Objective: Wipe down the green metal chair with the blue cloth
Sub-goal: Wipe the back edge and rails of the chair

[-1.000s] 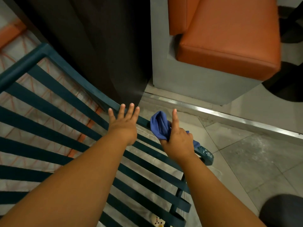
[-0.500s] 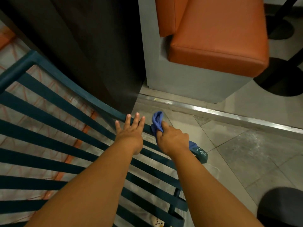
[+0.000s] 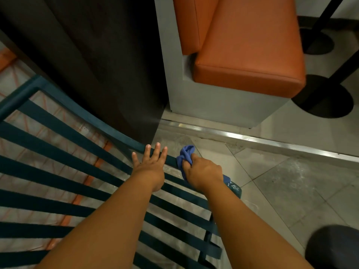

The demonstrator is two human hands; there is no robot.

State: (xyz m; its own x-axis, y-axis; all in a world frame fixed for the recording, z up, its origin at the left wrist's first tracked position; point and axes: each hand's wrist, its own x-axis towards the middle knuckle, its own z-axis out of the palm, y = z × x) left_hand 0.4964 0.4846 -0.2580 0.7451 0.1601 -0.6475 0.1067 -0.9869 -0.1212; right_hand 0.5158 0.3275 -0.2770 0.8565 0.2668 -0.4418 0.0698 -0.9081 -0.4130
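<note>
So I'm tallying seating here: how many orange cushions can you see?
2. A seat cushion lies flat on the grey bench base; a back cushion stands upright at its left. More may lie outside the frame.

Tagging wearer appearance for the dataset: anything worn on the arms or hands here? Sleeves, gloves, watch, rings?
Nothing worn that shows. Both forearms are bare up to the frame edge, no sleeves in view. Left hand and right hand have no gloves, and no watch, bands or rings are visible.

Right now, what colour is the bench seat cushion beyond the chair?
Orange: the bench seat cushion shows plain orange upholstery, seen in the head view.
</note>
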